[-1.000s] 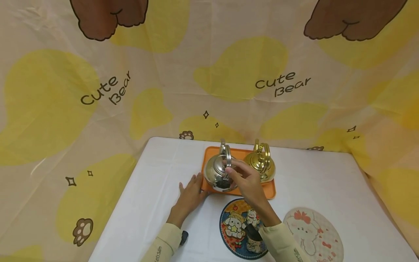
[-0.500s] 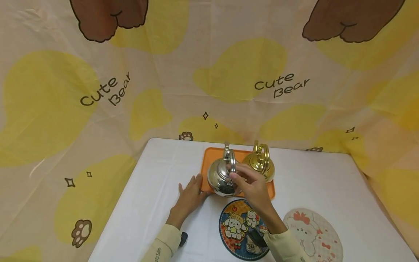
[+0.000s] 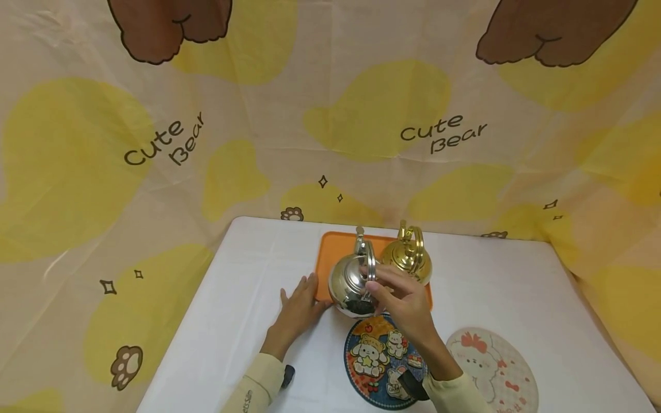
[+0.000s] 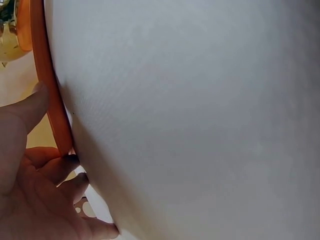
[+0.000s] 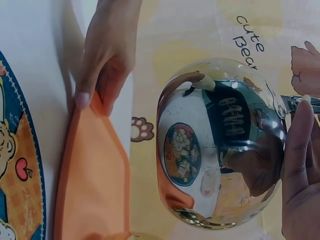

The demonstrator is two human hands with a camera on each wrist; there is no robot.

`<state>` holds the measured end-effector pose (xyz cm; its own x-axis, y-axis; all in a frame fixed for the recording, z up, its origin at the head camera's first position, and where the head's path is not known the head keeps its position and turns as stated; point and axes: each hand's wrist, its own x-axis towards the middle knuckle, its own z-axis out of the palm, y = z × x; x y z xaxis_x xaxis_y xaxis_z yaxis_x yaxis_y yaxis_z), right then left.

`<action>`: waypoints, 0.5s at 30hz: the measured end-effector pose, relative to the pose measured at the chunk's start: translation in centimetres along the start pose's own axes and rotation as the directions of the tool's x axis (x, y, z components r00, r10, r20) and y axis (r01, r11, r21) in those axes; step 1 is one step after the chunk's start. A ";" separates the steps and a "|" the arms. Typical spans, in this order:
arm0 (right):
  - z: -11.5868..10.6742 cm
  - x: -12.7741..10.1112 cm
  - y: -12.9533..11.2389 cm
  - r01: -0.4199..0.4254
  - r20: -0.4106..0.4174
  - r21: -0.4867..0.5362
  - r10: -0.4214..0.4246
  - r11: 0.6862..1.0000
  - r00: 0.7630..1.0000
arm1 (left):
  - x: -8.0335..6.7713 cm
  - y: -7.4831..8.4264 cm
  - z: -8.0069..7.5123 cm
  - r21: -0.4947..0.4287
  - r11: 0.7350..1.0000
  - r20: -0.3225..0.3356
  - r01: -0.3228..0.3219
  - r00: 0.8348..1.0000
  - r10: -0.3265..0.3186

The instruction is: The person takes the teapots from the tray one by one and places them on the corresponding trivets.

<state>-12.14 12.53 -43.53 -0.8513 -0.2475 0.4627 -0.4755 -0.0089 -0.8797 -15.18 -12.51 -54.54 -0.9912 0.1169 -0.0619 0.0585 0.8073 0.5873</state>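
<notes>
My right hand (image 3: pixel 410 307) grips the upright handle of a shiny silver kettle (image 3: pixel 345 287). The kettle is raised over the front of an orange tray (image 3: pixel 326 252), its spout pointing away from me. In the right wrist view the round kettle body (image 5: pixel 215 125) hangs apart from the tray (image 5: pixel 95 185). At the tray's front left corner, my left hand (image 3: pixel 296 312) holds the edge between thumb and fingers; the left wrist view shows the fingers (image 4: pixel 60 167) around the rim. A gold kettle (image 3: pixel 400 255) stands on the tray's right side, partly hidden by my right hand.
A round blue-and-orange patterned mat (image 3: pixel 369 367) lies in front of the tray, partly under my right forearm. To its right is a pale round rabbit mat (image 3: pixel 508 367). Behind the white table (image 3: pixel 490 281) hangs a yellow-patterned backdrop (image 3: pixel 356 109).
My right hand has brought the silver kettle up and toward me, slightly to the right, from its place on the tray's left side. The left hand stays at the tray corner.
</notes>
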 end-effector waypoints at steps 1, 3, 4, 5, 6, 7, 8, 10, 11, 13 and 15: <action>-0.1 -0.2 0.0 0.001 0.002 0.005 -0.001 1.000 1.000 | 0.0 0.0 -0.1 0.003 1.000 0.004 -0.003 1.000 0.003; -0.2 -0.5 0.0 0.011 0.009 0.013 -0.011 1.000 1.000 | -0.1 0.0 -0.2 0.005 1.000 0.009 -0.010 1.000 0.010; -0.3 -0.6 0.0 0.011 0.014 0.018 -0.011 1.000 1.000 | -0.1 0.0 -0.2 0.003 1.000 0.009 -0.013 1.000 0.013; -0.4 -0.8 0.0 0.017 0.019 0.022 -0.017 1.000 1.000 | -0.1 0.0 -0.2 0.001 1.000 0.012 -0.012 1.000 0.012; -0.5 -1.0 0.0 0.020 0.022 0.022 -0.021 1.000 1.000 | -0.1 0.0 -0.2 0.000 1.000 0.013 -0.011 1.000 0.011; -0.6 -1.1 0.0 0.026 0.025 0.022 -0.026 0.999 0.999 | -0.1 0.0 -0.2 -0.001 1.000 0.012 -0.011 1.000 0.011; -0.7 -1.3 0.0 0.027 0.026 0.024 -0.027 0.999 0.999 | -0.1 0.0 -0.2 -0.002 1.000 0.010 -0.011 1.000 0.011; -0.8 -1.6 0.0 0.028 0.028 0.026 -0.028 0.999 0.999 | -0.1 0.0 -0.1 -0.002 1.000 0.009 -0.009 1.000 0.009; -0.9 -1.7 -0.1 0.030 0.028 0.027 -0.031 0.999 0.999 | -0.1 0.0 -0.1 -0.001 1.000 0.008 -0.008 1.000 0.008; -1.1 -1.9 -0.1 0.032 0.031 0.024 -0.032 0.999 0.999 | -0.1 0.0 -0.1 0.000 1.000 0.006 -0.010 1.000 0.010; -1.2 -2.2 -0.3 0.032 0.037 0.021 -0.033 0.999 0.999 | -0.1 0.0 -0.1 0.003 1.000 0.007 -0.011 1.000 0.011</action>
<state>-10.44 14.24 -44.17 -0.8266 -0.2823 0.4868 -0.4976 -0.0376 -0.8666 -15.09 -12.58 -54.50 -0.9896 0.1300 -0.0614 0.0698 0.8079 0.5852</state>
